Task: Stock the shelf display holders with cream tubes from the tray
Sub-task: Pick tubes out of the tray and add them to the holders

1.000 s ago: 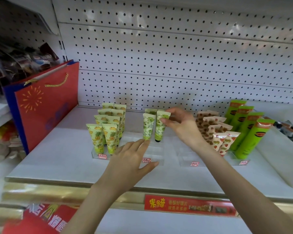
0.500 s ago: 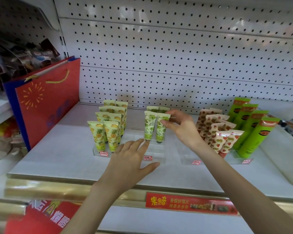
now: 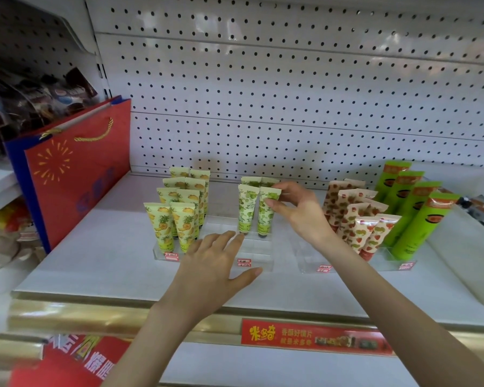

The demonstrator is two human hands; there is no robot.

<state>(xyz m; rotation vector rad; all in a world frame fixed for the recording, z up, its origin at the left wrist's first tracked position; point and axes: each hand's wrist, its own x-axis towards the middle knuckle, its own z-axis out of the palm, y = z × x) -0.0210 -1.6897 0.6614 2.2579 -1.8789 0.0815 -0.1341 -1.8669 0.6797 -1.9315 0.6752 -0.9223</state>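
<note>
A green lime-print cream tube (image 3: 265,216) stands cap down in the clear middle holder (image 3: 259,254), beside a matching tube (image 3: 246,210); two more stand behind them. My right hand (image 3: 299,210) pinches the top of the right front tube between thumb and fingers. My left hand (image 3: 217,263) lies flat with straight fingers on the front of the same holder. Yellow pineapple tubes (image 3: 176,216) fill the left holder. Strawberry tubes (image 3: 358,219) and tall green tubes (image 3: 414,216) stand on the right. The tray is out of view.
A red gift bag (image 3: 76,174) stands at the shelf's left end. The white pegboard (image 3: 291,93) backs the shelf. A gold rail with a red label (image 3: 313,337) runs along the front edge. Packaged goods (image 3: 481,210) lie far right.
The right hand has lowered the lime tube into the holder, where it now stands straighter beside its neighbour. The left hand stays on the holder's front.
</note>
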